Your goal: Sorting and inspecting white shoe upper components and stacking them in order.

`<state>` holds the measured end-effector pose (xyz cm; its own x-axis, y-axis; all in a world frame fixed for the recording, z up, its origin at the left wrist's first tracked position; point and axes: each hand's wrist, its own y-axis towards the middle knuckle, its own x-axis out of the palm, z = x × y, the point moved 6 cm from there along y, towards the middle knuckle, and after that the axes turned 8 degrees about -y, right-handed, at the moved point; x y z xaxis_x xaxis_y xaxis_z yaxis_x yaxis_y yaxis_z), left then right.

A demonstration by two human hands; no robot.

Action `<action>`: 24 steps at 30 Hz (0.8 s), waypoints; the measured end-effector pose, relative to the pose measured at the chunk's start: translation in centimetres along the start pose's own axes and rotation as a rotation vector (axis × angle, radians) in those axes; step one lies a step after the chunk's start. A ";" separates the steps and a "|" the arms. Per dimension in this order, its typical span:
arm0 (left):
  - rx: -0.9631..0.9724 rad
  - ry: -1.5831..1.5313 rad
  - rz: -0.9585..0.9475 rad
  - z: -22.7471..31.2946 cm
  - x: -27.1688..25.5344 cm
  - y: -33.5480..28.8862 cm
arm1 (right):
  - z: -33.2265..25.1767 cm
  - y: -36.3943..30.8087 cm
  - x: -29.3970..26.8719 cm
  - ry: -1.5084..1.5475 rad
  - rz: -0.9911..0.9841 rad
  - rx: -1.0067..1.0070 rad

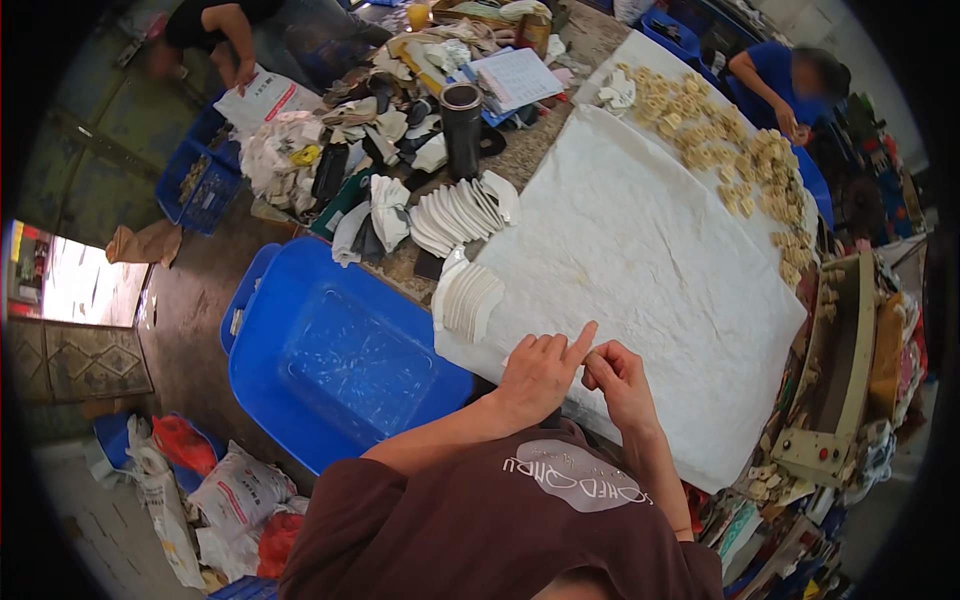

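Note:
Both my hands meet over the near edge of the white sheet (650, 260) that covers the table. My left hand (535, 380) has its index finger stretched out and its other fingers loosely bent, with nothing visible in it. Close against it, my right hand (622, 385) has thumb and fingers pinched together beside the left index finger. Whatever lies in that pinch is too small or hidden to make out. Just beyond my left hand stands a row of thin white curved pieces (470, 302), packed side by side. A second, fanned row of similar white pieces (455, 218) lies behind it.
A large blue tub (350, 350) stands at my left. Many small cream-coloured pieces (735, 150) spread over the far right of the table. A dark cylindrical tumbler (461, 130), gloves and a notebook (515, 78) crowd the far left. Two other people work beyond.

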<state>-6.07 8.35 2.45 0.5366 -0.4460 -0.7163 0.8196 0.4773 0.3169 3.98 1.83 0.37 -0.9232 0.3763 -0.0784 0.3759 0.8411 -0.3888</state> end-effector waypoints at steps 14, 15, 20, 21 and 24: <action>-0.288 -0.898 -0.200 -1.4 0.2 0.0 | -0.5 -0.6 1.0 -0.045 0.037 -0.145; -0.311 -0.889 -0.185 -1.4 0.5 -0.2 | -0.8 -0.8 1.1 -0.073 0.056 -0.175; -0.523 -1.062 -0.199 -0.9 1.9 -0.7 | 0.0 -1.4 0.6 -0.097 0.092 -0.188; -0.428 -1.058 -0.138 -0.4 1.8 -0.5 | 0.1 -1.5 0.3 -0.108 0.103 -0.215; -0.284 -0.933 -0.067 0.5 1.7 0.0 | -0.1 -2.0 -0.8 -0.200 0.131 -0.351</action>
<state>-5.02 7.24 1.54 0.5337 -0.8408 0.0911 0.8413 0.5388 0.0444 4.03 -0.09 1.33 -0.8504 0.4347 -0.2965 0.4633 0.8857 -0.0304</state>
